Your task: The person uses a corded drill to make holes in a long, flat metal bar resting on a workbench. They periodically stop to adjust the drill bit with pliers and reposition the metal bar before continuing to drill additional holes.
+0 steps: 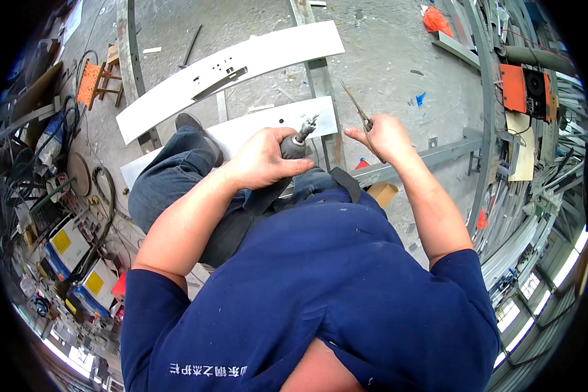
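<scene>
My left hand (pixel 264 157) is wrapped around the grey body of a small power tool (pixel 296 145), its metal chuck and bit pointing up and to the right. My right hand (pixel 384 136) holds a thin rusty metal rod (pixel 358 108) between the fingers, angled up to the left, a short way to the right of the tool's tip. Both hands hover above a white flat metal panel (pixel 268 124) with a round hole, resting on grey steel beams. My knee in dark trousers and a black shoe (pixel 196 127) sit on that panel.
A second, longer white panel (pixel 228 65) with slots lies further off on the concrete floor. A grey steel frame (pixel 431 157) runs to the right. Welding machines and cables (pixel 78 255) crowd the left; an orange box (pixel 522 88) and stacked metal profiles stand at the right.
</scene>
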Available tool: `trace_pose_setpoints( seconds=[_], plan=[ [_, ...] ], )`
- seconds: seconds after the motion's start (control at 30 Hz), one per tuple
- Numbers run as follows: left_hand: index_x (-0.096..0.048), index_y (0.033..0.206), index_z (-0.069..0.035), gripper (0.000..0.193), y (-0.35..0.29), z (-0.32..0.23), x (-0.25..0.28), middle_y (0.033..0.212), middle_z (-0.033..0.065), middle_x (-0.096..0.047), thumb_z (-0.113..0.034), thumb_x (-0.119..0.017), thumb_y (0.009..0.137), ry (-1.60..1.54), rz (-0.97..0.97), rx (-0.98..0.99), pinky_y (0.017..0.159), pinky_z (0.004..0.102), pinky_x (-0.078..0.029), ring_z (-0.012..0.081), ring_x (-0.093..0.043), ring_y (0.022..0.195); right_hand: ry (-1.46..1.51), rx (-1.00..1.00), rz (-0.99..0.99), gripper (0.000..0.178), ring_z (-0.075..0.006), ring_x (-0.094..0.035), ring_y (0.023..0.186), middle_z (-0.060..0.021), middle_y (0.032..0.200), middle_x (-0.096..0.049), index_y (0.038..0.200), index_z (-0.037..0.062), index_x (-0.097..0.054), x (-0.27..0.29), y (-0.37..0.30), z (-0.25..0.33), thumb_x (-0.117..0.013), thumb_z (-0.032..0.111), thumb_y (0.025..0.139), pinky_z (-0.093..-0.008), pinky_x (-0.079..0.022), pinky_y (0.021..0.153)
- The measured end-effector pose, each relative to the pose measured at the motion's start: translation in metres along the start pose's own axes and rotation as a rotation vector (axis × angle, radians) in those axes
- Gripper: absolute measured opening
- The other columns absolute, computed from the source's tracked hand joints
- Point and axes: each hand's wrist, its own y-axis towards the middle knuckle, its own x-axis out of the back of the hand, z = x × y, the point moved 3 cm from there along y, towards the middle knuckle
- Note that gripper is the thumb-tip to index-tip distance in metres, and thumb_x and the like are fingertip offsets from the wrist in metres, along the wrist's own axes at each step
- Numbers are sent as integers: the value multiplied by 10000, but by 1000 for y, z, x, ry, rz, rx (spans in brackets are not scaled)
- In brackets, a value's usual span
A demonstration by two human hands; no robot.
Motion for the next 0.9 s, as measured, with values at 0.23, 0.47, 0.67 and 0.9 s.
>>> trace_pose_setpoints(
  seconds=[0.23, 0.47, 0.67, 0.9],
  plan=[
    [-666, 976, 5, 272, -4, 2, 4, 825, 45, -679, -193, -802, 847, -11, -106, 20, 745, 293, -514, 91, -588, 773, -8, -90, 98, 749, -409, -715, 830, -269, 786, -697, 762, -76, -715, -34, 72, -19, -717, 672, 814, -469, -565, 751],
    [-627, 904, 6, 311, -20, 5, 25, 761, 189, -653, -238, -798, 815, -54, -355, 55, 683, 384, -519, 265, -663, 699, 157, -107, 210, 614, -341, -693, 637, -234, 706, -688, 813, -92, -720, -98, 209, -33, -739, 521, 860, -467, -542, 607],
    [-627, 863, -61, 163, -37, 25, 30, 761, 18, -669, -71, -782, 815, -261, -438, 230, 700, 281, -506, 96, -624, 711, 178, -8, -10, 559, -386, -725, 913, -268, 940, -730, 981, -78, -733, -136, 339, 19, -813, 440, 787, -442, -568, 818],
    [-621, 868, -35, 145, -40, 53, 15, 796, 45, -691, -7, -757, 826, -319, -428, 277, 711, 269, -514, 95, -633, 734, 187, 42, -322, 552, -400, -684, 1058, -241, 1098, -718, 1163, -5, -677, -119, 395, 75, -754, 426, 826, -455, -547, 925]
  ],
)
